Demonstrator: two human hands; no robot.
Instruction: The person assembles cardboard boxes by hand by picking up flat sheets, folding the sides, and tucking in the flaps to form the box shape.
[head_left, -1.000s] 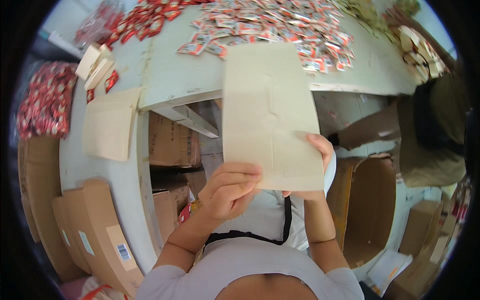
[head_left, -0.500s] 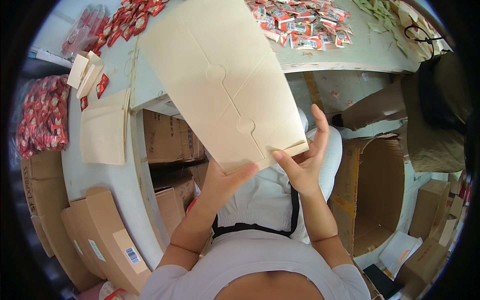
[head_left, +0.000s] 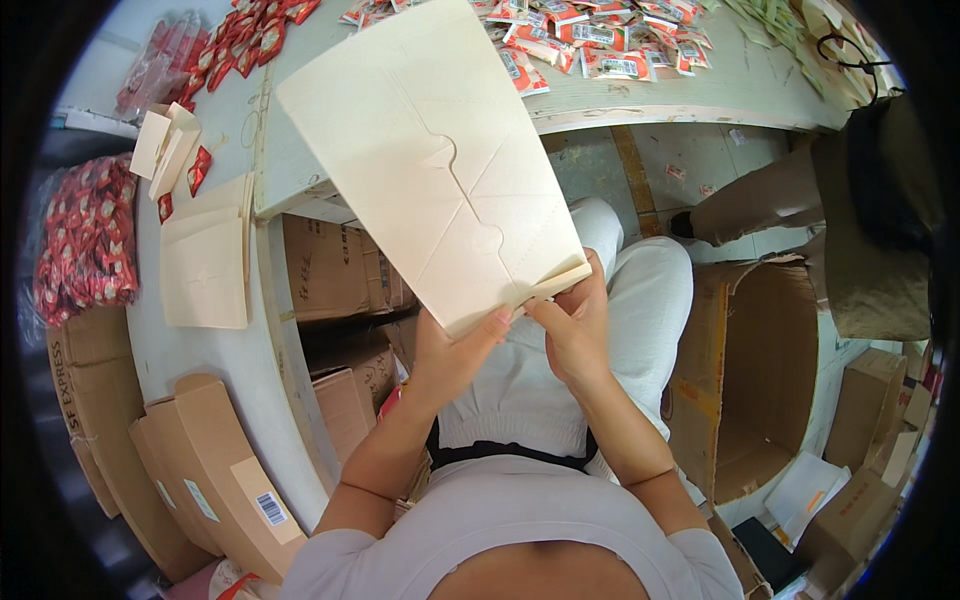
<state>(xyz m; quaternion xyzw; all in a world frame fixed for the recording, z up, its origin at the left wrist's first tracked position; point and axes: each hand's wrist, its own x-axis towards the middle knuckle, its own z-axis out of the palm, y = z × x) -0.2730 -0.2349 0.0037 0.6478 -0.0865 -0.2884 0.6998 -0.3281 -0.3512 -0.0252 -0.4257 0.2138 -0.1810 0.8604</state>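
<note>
A flat cream cardboard box blank [head_left: 420, 170] with cut and scored lines is held up above my lap, tilted to the left. My left hand [head_left: 462, 350] grips its near edge by the lower left corner, thumb on top. At the lower right corner, my right hand [head_left: 570, 325] is closed on the same near edge, where a narrow flap is bent up between thumb and fingers. The fingers under the blank are hidden. Nearest on the table at left lies a small stack of similar cream blanks [head_left: 203, 275].
Red packets [head_left: 245, 40] and a folded cream box [head_left: 165, 150] are on the left table. White-and-red packets [head_left: 590, 45] cover the far table. A filled bag [head_left: 88, 230], brown cartons [head_left: 215, 450] and an open carton [head_left: 765, 380] stand around. Another person's leg [head_left: 765, 200] is at right.
My right hand's fingers have curled in and the hand has shifted left along the near edge. The blank has swung slightly left, and its central slits now gape more.
</note>
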